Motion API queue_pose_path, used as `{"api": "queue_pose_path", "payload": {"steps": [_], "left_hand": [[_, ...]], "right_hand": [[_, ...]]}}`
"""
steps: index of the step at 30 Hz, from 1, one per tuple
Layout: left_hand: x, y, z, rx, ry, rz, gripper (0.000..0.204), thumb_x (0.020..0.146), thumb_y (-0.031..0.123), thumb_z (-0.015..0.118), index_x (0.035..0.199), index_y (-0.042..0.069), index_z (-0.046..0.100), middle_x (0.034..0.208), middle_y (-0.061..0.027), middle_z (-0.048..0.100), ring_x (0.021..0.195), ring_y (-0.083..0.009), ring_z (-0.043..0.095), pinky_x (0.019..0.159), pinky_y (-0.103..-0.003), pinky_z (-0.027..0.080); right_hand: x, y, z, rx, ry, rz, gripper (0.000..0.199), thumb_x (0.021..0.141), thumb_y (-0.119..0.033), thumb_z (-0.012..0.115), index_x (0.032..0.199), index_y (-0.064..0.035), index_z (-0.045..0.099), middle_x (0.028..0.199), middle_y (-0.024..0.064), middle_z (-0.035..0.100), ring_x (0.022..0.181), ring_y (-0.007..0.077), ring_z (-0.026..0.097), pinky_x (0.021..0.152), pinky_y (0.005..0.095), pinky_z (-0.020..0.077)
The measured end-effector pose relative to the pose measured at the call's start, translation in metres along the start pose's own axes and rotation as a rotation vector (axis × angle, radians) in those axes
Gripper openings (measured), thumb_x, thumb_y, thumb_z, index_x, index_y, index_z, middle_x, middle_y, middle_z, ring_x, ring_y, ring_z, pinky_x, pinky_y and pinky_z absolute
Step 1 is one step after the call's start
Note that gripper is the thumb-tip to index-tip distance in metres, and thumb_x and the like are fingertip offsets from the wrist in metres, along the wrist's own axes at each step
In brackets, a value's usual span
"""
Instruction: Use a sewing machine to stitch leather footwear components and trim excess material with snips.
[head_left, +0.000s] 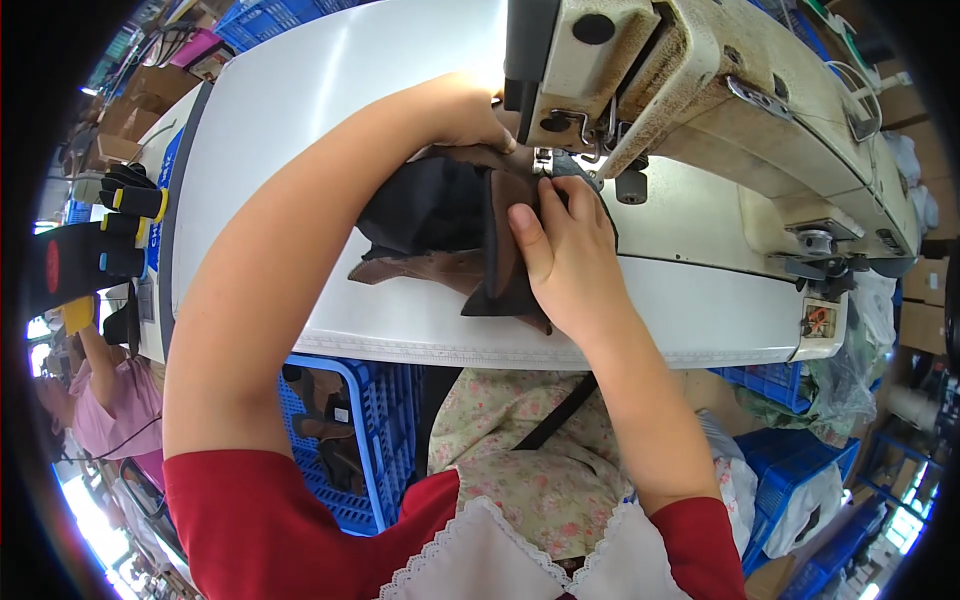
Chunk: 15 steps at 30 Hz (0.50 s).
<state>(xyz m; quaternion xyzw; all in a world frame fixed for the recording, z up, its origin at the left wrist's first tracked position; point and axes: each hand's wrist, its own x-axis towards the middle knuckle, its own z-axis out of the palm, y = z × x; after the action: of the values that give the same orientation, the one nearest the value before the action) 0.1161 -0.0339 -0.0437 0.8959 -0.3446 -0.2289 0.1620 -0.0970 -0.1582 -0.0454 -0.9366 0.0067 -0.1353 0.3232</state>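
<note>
Fingers [579,196] on dark material [425,208], sewing machine [800,130]

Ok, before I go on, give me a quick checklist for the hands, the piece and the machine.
1. Right hand on the black and brown piece: ok, it rests on the brown part.
2. Left hand hold: cannot tell, the sewing machine partly hides it at the piece's far side.
3. Right fingers well clear of the presser foot: not ok, the tips are right by it.
4. Piece clamped under the foot: cannot tell, the contact is too small to make out.
5. Blue crate clear of both hands: ok, it sits below the table's near edge.
</note>
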Motion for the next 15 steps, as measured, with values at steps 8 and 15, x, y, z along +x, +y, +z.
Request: {"api": "queue_pose_path", "payload": {"steps": [8, 15], "left_hand": [[-0.04, -0.004, -0.045, 0.113, 0.333, 0.243, 0.028, 0.083, 0.027, 0.063, 0.096, 0.004, 0.07, 0.081, -0.017, 0.069, 0.078, -0.0309, 0.066, 0.074, -0.042, 0.051], [-0.187, 0.127, -0.058, -0.325, -0.056, 0.455, 0.005, 0.069, 0.0, 0.059, 0.068, 0.003, 0.064, 0.06, -0.0093, 0.059, 0.059, -0.0272, 0.06, 0.057, -0.033, 0.047]], "right_hand": [[0.005, 0.025, -0.042, 0.373, -0.175, 0.031, 0.056, 0.097, -0.039, 0.055, 0.115, 0.0139, 0.06, 0.125, 0.0304, 0.054, 0.113, 0.0437, 0.054, 0.099, 0.0451, 0.0428], [-0.019, 0.079, -0.098, 0.325, -0.208, -0.088, 0.049, 0.082, -0.009, 0.064, 0.13, -0.0025, 0.056, 0.138, 0.0197, 0.049, 0.127, 0.0385, 0.047, 0.102, 0.0416, 0.043]]}}
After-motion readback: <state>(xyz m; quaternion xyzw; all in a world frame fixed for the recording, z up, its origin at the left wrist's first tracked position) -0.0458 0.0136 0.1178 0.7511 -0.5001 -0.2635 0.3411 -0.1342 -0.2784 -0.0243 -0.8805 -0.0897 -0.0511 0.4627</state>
